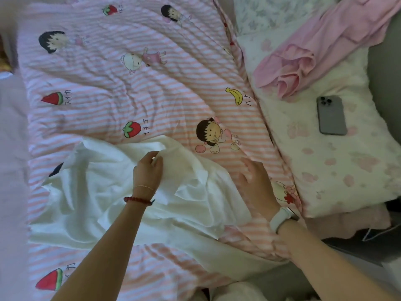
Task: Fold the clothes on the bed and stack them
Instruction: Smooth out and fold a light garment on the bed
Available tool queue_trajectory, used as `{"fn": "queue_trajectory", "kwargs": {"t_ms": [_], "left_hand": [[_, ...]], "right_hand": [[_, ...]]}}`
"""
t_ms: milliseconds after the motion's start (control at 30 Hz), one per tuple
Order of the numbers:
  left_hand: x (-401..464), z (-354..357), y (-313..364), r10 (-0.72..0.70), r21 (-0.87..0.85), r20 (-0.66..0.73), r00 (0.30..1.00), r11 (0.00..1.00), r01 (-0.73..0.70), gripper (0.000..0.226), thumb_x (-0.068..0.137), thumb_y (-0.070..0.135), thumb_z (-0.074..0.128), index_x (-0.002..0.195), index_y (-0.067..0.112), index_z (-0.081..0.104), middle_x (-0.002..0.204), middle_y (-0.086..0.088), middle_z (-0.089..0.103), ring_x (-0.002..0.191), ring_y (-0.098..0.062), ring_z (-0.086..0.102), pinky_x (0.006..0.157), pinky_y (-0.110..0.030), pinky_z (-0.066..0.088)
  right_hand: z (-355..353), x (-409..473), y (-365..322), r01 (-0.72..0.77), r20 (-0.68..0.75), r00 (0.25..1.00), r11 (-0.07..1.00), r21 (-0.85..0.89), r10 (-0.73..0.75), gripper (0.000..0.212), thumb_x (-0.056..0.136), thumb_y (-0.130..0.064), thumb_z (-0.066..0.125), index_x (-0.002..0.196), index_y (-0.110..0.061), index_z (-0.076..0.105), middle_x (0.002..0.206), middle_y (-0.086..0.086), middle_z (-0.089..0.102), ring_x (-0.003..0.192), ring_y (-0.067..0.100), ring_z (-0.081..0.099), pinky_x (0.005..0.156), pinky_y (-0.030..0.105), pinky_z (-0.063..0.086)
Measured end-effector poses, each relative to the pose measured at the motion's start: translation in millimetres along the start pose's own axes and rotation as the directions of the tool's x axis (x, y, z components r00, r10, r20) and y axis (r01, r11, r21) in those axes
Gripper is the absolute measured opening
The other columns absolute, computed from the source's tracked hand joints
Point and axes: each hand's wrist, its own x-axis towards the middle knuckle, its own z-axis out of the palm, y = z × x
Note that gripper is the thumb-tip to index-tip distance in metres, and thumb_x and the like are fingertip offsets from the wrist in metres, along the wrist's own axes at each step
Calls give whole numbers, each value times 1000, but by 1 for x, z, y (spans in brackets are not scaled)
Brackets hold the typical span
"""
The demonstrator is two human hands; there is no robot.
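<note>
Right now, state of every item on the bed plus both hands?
white garment: unfolded, rumpled, spread on the striped quilt
pink garment: unfolded, bunched, draped over the pillows
phone: face down on the floral pillow
striped quilt: spread out, wrinkled
left hand: pinching a fold of the white garment
right hand: open, fingers straight, at the white garment's edge

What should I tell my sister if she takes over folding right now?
Left hand pinches a fold of the white garment, which lies crumpled on the striped quilt.
Right hand is open, flat at the garment's right edge.
A pink garment lies unfolded on the pillow, beside a phone.
Done: nothing folded or stacked in view.
Left: fold the white one, then the pink one, and stack them.
</note>
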Motion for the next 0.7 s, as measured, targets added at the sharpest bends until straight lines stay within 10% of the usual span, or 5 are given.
{"fn": "queue_trajectory", "kwargs": {"t_ms": [133, 233, 400, 500, 700], "left_hand": [[-25, -6, -39, 95, 240, 115, 989, 963, -121, 38, 88, 3, 50, 125, 10, 49, 112, -14, 62, 84, -37, 60, 65, -35, 45], [-35, -4, -52, 55, 399, 278, 959, 902, -168, 73, 80, -1, 54, 144, 18, 26, 144, -14, 31, 114, -35, 48, 81, -42, 49], [-13, 18, -21, 380, 487, 454, 806, 651, -582, 73, 86, 39, 56, 147, 31, 15, 156, -3, 11, 143, -28, 6, 110, -50, 20], [11, 40, 1, 302, 490, 663, 685, 517, -702, 64, 90, 58, 36, 146, 37, 12, 156, 6, 12, 144, -20, -1, 113, -51, 2], [24, 46, 7, 126, 537, 748, 651, 461, -707, 41, 94, 53, 33, 129, 37, 49, 121, 6, 59, 116, -16, 50, 109, -43, 19]], "right_hand": [[37, -28, 4, -15, 107, 993, 974, -225, 40, 32, 90, -25, 51, 121, -19, 53, 119, 4, 53, 111, 27, 46, 89, 40, 40], [51, -47, 8, -55, 123, 988, 968, -246, 88, 35, 90, -32, 53, 121, -16, 51, 120, 5, 50, 110, 27, 44, 87, 37, 41], [65, -66, 6, -155, 137, 974, 973, -172, 180, 39, 89, -39, 54, 120, -17, 44, 118, 0, 45, 111, 19, 42, 79, 30, 45], [76, -72, 4, -256, 186, 939, 949, -183, 289, 46, 89, -42, 52, 126, -18, 39, 123, -1, 43, 117, 18, 39, 81, 30, 44], [84, -65, 11, -406, 204, 880, 902, -145, 429, 23, 94, -24, 43, 109, -7, 52, 108, 7, 52, 99, 24, 50, 75, 32, 44]]}}
